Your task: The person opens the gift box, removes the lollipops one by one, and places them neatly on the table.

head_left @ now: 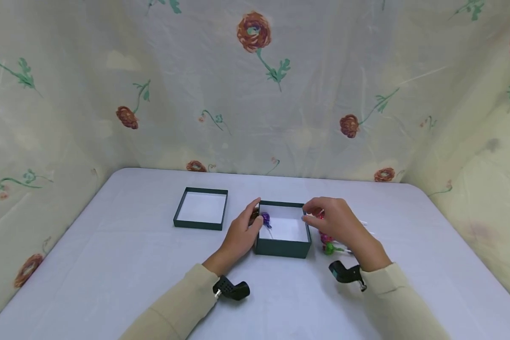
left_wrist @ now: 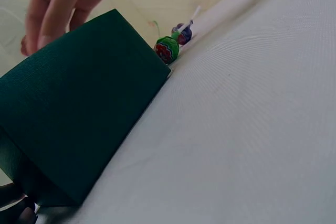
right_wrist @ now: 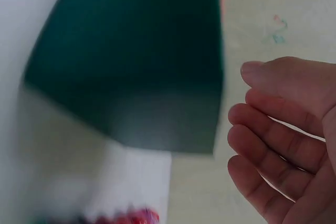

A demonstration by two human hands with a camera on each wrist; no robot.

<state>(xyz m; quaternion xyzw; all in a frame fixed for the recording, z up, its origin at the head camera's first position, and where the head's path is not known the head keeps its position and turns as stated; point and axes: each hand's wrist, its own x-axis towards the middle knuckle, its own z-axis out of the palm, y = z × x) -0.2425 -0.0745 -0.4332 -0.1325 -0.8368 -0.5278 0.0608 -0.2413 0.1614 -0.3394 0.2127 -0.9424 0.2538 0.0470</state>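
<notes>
A dark green box (head_left: pixel 283 248) with a white inside stands uncovered on the table. A lollipop in a purple wrapper (head_left: pixel 266 219) leans in its left part, its white stick pointing down toward the box floor. My left hand (head_left: pixel 240 231) grips the box's left wall, thumb at the rim and fingers along the outside. At the right rim hovers my right hand (head_left: pixel 333 219), its fingers loosely bent; in the right wrist view nothing lies between the fingers (right_wrist: pixel 273 129). Several wrapped lollipops, among them a green one (head_left: pixel 329 248), lie right of the box, partly hidden by the right hand.
The matching lid (head_left: pixel 200 225) lies upturned to the left of the box, white inside showing. A white cloth covers the table (head_left: pixel 123 264). Behind it and at the sides hangs a flowered curtain (head_left: pixel 306 118).
</notes>
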